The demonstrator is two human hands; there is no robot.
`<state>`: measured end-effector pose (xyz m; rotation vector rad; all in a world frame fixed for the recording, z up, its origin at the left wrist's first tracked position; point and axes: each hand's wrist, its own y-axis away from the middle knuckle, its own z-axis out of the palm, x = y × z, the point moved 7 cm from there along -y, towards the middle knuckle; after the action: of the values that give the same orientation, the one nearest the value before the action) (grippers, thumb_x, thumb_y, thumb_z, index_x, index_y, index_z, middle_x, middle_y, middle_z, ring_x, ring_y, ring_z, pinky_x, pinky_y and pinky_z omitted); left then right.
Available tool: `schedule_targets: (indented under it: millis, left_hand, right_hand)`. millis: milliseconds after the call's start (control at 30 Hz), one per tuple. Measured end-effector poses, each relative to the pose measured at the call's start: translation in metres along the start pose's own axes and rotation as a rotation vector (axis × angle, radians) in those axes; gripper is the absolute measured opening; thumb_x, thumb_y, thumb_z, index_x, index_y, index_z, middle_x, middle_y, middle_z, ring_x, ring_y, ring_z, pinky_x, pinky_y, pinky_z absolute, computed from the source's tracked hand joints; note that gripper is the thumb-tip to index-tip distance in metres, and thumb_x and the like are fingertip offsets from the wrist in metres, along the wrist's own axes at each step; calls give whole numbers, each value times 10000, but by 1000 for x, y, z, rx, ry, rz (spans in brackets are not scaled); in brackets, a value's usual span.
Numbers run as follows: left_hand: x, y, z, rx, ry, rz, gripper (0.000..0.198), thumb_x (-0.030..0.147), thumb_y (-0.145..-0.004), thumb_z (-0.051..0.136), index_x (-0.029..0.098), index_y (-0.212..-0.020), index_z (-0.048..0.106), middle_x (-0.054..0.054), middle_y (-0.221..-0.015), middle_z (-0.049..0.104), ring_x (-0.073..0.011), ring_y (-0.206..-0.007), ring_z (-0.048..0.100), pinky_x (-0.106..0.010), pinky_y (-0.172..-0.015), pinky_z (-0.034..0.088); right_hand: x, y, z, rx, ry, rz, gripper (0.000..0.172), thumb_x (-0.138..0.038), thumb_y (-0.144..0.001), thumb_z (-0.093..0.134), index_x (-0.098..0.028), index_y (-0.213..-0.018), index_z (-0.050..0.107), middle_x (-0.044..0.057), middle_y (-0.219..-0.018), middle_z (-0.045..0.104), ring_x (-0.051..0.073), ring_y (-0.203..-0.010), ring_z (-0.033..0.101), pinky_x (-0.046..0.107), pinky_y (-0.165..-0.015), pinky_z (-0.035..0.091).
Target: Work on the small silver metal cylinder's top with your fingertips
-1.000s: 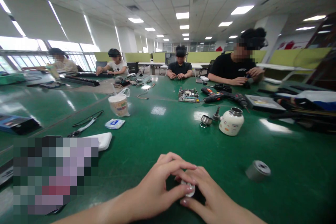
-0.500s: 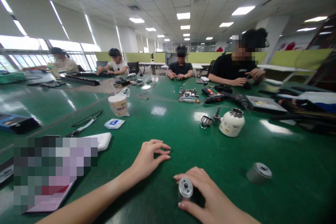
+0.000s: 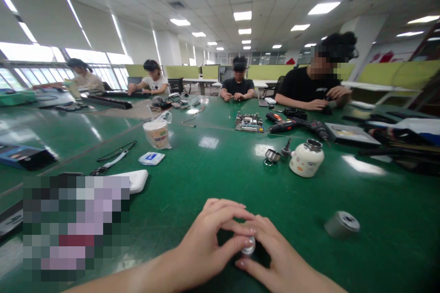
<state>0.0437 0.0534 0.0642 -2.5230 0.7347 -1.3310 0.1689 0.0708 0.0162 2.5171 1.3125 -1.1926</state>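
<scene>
Low in the middle of the view, both my hands meet on a small silver round metal part [image 3: 248,246] that rests on the green table [image 3: 213,178]. My left hand [image 3: 209,233] curls over it from the left, fingertips pinching its top. My right hand [image 3: 275,256] wraps it from the right and below. Most of the part is hidden by my fingers. A grey metal cylinder [image 3: 342,224] lies on its side to the right, apart from my hands.
A white jar [image 3: 307,159] with loose small metal pieces [image 3: 273,156] stands further back, beyond it a circuit board [image 3: 248,122] and power drills [image 3: 295,124]. A white flat case [image 3: 135,179], a paper cup in a bag [image 3: 157,134] and straps lie left. Several people sit at the far side.
Half a second ago my left hand rested on the table to the left, away from the part. It has come back and closed onto the part held by my right hand.
</scene>
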Motion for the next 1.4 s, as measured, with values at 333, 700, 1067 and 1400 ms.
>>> schedule_targets:
  millis: [333, 700, 1067, 1400]
  left_hand:
    - [-32, 16, 23, -46, -49, -103, 699, 400, -727, 824, 249, -1324, 492, -99, -1320, 565, -320, -1276, 426, -480, -1061, 369]
    - [-28, 7, 24, -87, -92, -152, 308, 388, -698, 853, 246, -945, 733, -24, -1008, 747, -301, -1148, 546, -411, -951, 382]
    - [-27, 5, 24, -94, -80, -156, 348, 398, -691, 858, 231, -970, 732, -53, -1022, 743, -310, -1135, 564, -415, -942, 381]
    - [-27, 6, 25, -101, -73, -188, 368, 393, -693, 858, 225, -996, 736, -62, -1048, 729, -306, -1139, 560, -412, -950, 377]
  right_hand:
    - [-14, 10, -26, 231, -5, -185, 743, -71, -783, 550, -294, -1457, 332, 91, -1370, 505, 247, -1256, 515, 396, -1069, 422]
    - [6, 5, -33, 392, -118, 26, 136, -255, -885, 602, -260, -1011, 655, 78, -1123, 632, 244, -1088, 603, 414, -942, 486]
    - [16, -4, -55, 509, 14, 72, 111, -357, -879, 662, -310, -876, 763, 65, -1056, 676, 276, -1030, 615, 482, -915, 462]
    - [62, -10, -50, 333, 325, 199, 202, -349, -852, 703, -353, -1047, 757, 67, -1220, 685, 312, -1150, 577, 575, -945, 426]
